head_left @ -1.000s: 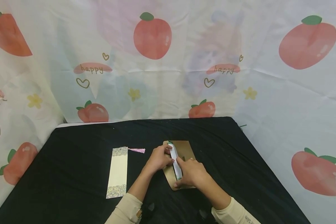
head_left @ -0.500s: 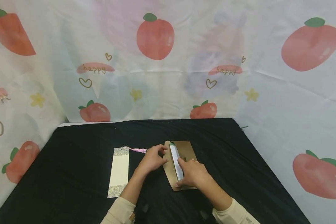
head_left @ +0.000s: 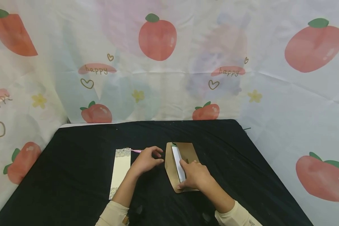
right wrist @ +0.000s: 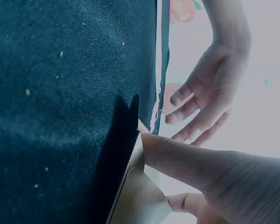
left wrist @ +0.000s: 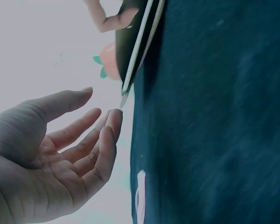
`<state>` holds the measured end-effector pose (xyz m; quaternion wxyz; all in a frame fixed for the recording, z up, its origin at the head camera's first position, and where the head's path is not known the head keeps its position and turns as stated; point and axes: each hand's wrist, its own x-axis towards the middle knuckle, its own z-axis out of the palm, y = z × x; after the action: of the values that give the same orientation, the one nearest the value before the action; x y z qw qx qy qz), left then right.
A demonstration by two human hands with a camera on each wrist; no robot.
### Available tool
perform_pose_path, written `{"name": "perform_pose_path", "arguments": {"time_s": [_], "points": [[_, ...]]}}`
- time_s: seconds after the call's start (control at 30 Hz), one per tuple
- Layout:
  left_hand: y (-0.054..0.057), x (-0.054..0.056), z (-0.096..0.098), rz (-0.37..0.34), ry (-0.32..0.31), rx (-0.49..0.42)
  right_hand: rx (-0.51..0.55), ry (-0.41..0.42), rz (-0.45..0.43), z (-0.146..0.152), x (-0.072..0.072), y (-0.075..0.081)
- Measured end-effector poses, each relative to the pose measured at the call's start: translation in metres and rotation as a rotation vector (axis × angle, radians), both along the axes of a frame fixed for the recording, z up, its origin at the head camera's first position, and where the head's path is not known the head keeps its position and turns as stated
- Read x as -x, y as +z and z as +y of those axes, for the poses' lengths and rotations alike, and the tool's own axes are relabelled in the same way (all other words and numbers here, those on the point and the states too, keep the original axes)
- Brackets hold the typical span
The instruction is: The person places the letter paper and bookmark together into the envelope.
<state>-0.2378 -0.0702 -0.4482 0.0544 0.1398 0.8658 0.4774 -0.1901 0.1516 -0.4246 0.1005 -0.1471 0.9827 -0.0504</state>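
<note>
My right hand (head_left: 196, 174) grips the lower right of a brown kraft envelope (head_left: 190, 150) on the black cloth. Its thumb lies by the bottom edge, and its fingers reach over the front. A white card (head_left: 178, 163), green at its top end, shows as a narrow strip at the envelope's opening; the rest is hidden. Left of the envelope, my left hand (head_left: 147, 159) hovers with loosely bent fingers, holding nothing. In the left wrist view, a gap separates its fingertips from the envelope (left wrist: 130, 37). The right wrist view shows my right thumb (right wrist: 182, 161) against the envelope (right wrist: 140, 200).
A cream bookmark (head_left: 121, 169) with lace-patterned ends lies left, partly behind my left forearm. Its pink tassel (head_left: 136, 151) is partly covered by my left hand. Black cloth (head_left: 82, 163) covers the table; a fruit-printed curtain (head_left: 169, 88) hangs around it.
My left hand has let go of the white card's edge and moved left, now over the tassel. My right hand stays on the envelope.
</note>
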Motion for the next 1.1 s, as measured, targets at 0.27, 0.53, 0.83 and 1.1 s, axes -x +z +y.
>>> {"name": "perform_pose_path", "arguments": {"time_s": [0.27,0.53,0.83,1.1], "points": [[0.009,-0.001,-0.020,-0.050,0.041,-0.050,-0.002,0.002,0.010,0.000,0.001,-0.002],[0.007,-0.008,-0.043,-0.067,0.069,0.003,0.004,0.003,0.005,0.001,0.002,-0.001],[0.004,-0.014,-0.081,-0.060,0.108,0.044,0.013,0.010,-0.005,0.002,0.002,-0.001],[-0.001,-0.016,-0.109,-0.055,0.178,0.126,0.016,0.010,-0.006,0.002,0.002,-0.001]]}}
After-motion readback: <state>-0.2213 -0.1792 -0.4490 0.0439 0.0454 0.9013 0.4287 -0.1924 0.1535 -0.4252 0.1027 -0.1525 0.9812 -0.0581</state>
